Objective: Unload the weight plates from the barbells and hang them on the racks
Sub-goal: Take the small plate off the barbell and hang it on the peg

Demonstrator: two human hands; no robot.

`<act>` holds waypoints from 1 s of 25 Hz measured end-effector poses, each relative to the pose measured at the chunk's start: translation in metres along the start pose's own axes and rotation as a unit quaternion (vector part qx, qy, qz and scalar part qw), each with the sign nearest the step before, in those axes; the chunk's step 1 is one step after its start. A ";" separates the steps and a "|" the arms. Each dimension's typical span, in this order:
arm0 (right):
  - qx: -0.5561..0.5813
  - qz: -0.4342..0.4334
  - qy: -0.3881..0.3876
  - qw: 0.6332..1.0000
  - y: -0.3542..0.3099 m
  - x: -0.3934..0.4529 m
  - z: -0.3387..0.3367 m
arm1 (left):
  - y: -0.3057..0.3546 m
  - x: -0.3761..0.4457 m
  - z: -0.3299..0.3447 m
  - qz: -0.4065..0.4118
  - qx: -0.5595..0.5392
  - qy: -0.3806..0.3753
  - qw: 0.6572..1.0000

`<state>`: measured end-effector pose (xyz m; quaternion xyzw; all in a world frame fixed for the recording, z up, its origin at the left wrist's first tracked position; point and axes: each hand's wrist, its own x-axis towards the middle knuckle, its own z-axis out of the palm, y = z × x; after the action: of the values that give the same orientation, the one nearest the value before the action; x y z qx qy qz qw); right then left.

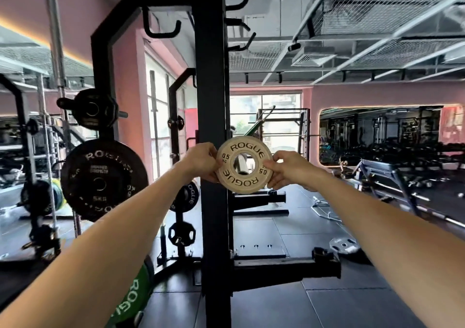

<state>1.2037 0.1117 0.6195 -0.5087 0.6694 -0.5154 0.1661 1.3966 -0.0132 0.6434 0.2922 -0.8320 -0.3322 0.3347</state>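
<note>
A small cream 0.5 kg Rogue plate (243, 182) is held upright at arm's length, just right of the black rack upright (212, 101). My left hand (201, 161) pinches its left rim and my right hand (284, 168) pinches its right rim. The plate's centre hole is empty; no peg passes through it. A large black plate (104, 180) hangs on the rack at the left, with a smaller black plate (94, 109) above it. A green Rogue plate (133, 300) shows at the bottom, partly behind my left forearm.
Small black plates (181, 234) hang low on the rack behind the upright. A grey plate (344, 246) lies on the floor at the right. A bench (385, 174) stands at the right, and an upright barbell (57, 51) leans at the left.
</note>
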 end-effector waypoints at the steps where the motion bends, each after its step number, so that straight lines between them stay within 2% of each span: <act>1: 0.001 0.004 -0.004 1.000 0.008 0.004 0.000 | -0.005 0.005 0.006 -0.008 -0.001 0.000 1.000; 10: 0.005 0.045 -0.014 0.999 0.052 0.043 0.012 | -0.055 0.054 0.039 -0.037 0.002 -0.006 0.999; 14: 0.007 0.051 -0.007 0.999 0.063 0.057 0.017 | -0.067 0.069 0.048 -0.033 0.006 0.022 0.999; 20: -0.029 0.022 0.035 0.999 0.085 0.078 0.028 | -0.090 0.083 0.068 0.069 0.129 0.112 0.983; 25: -0.075 0.010 0.046 0.996 0.100 0.124 0.024 | -0.113 0.128 0.079 0.058 0.098 0.111 0.987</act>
<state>1.1176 -0.0113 0.5611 -0.4884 0.7183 -0.4849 0.1015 1.2895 -0.1440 0.5613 0.3103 -0.8338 -0.1948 0.4130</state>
